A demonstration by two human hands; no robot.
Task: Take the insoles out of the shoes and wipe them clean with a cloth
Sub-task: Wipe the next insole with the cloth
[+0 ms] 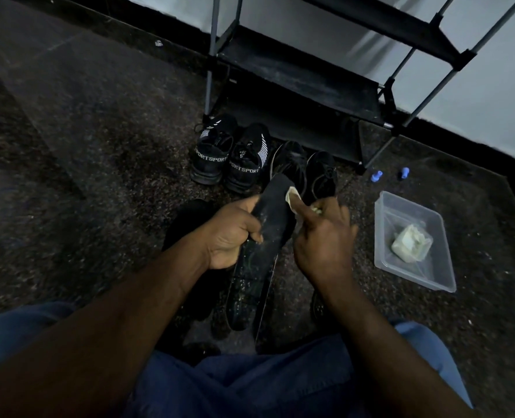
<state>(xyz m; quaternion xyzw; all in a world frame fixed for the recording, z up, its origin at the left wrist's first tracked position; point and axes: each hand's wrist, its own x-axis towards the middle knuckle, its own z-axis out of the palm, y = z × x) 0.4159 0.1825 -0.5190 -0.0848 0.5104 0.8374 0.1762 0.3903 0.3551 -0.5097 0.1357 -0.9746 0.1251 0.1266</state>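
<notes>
Nearest, other insoles are lying on the dark speckled floor between the knees. Above them the left hand is gripping the held insole at mid-length, fingers curled round its left edge. Its long axis is running near to far, leaning slightly right. The right hand, just right of it, is pinching the cloth against the insole's far right edge, so the wipe probably follows that axis. Farther off, shoes are standing before a rack, with a clear tub at right.
</notes>
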